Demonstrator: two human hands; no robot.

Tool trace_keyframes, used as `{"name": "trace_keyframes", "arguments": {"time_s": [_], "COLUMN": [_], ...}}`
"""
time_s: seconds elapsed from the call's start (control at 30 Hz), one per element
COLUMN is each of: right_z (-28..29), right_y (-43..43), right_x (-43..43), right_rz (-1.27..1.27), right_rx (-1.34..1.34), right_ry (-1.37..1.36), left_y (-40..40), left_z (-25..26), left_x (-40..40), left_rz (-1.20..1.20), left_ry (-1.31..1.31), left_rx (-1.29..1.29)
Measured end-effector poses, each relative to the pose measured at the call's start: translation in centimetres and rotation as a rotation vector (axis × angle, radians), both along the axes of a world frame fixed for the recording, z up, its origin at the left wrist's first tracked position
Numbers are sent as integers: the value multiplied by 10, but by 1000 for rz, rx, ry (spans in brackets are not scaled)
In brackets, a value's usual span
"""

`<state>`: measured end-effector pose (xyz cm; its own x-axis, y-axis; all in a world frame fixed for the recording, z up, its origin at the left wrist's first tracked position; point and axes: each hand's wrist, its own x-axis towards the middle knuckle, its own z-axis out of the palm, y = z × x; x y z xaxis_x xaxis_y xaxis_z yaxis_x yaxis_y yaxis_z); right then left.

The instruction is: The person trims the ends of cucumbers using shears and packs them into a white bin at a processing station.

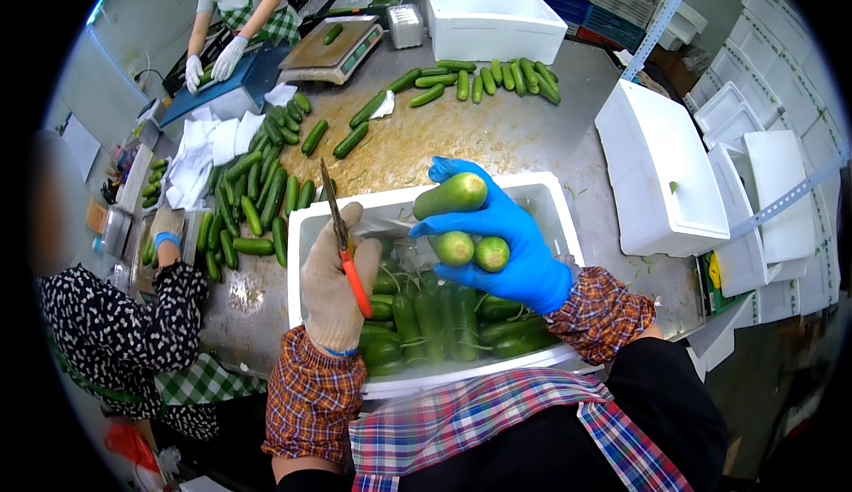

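Note:
My left hand [333,286], in a beige knit glove, holds a pair of scissors [355,282] with orange-red handles. Their worn, dark blades point up and away from me. Three cucumbers are gripped in my right hand [522,246], which wears a blue glove. One cucumber [449,198] lies between the upper fingers; the ends of two others, a left one [454,248] and a right one [492,254], face me below it. Both hands are over a white foam box [569,226]. Inside it lie cucumbers [429,319], some with stems, partly under clear plastic film.
Loose cucumbers [256,192] are heaped left of the box on the metal table [466,139], beside white cloths or paper [200,159]. A scale [329,49] and a foam box [496,26] stand behind. Another foam box [655,172] is at right. Two co-workers handle cucumbers at left.

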<state>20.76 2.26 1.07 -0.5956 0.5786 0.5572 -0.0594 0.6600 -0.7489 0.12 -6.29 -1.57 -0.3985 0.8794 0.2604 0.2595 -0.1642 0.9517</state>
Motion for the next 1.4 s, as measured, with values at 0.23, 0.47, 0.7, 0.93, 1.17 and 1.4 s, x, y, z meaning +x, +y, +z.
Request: {"name": "trace_keyframes", "arguments": {"time_s": [0.23,0.47,0.7,0.93,1.17,1.4], "right_z": [-2,-23,-25,-19,-27,-19], "right_y": [10,31,37,20,12,9], "right_x": [2,15,18,11,13,27], "right_rz": [-7,284,460,320,277,331], "right_rx": [-73,-1256,-1490,-1557,-1600,-1518], "right_ry": [-28,727,1028,949,996,1085], "left_y": [8,14,21,12,10,10], "left_z": [-2,-2,-8,-5,-4,1], "left_x": [-3,-5,-13,-9,-10,2], "left_rz": [2,11,-10,-23,-20,-64], "left_ry": [34,218,605,698,744,449], "left_rx": [-35,-72,200,121,169,28]}}
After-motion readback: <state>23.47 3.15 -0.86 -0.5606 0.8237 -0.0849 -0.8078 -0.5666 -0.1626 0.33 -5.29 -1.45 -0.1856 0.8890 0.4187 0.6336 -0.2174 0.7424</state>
